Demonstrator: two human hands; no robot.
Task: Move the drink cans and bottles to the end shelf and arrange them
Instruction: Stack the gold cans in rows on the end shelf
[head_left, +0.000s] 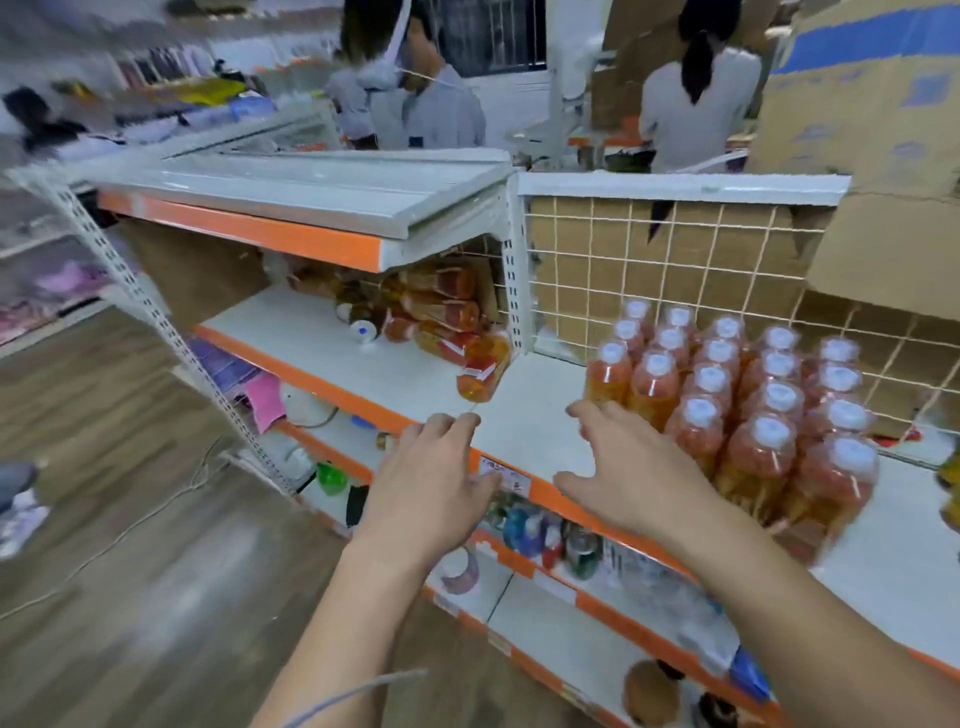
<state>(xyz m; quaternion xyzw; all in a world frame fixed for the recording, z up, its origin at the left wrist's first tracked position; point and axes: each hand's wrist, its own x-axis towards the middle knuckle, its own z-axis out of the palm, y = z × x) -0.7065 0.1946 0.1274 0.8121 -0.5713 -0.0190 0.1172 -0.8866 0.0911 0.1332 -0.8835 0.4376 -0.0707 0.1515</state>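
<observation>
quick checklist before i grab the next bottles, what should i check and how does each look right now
1. Left hand free: ok, open, holds nothing.
2. Right hand free: ok, open, near the upright bottles; whether it touches them, cannot tell.
3. Upright bottles standing and capped: ok, white caps on, tight rows.
4. Bare shelf space ahead of both hands: ok.
5. Lying bottles arranged: not ok, piled on their sides.
6. Lower-shelf items are cans: cannot tell, blurred.

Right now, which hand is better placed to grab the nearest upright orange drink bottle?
Right. The right hand is open, its fingers almost at the front-left upright orange drink bottle. The left hand hovers farther left, over the shelf edge.
</observation>
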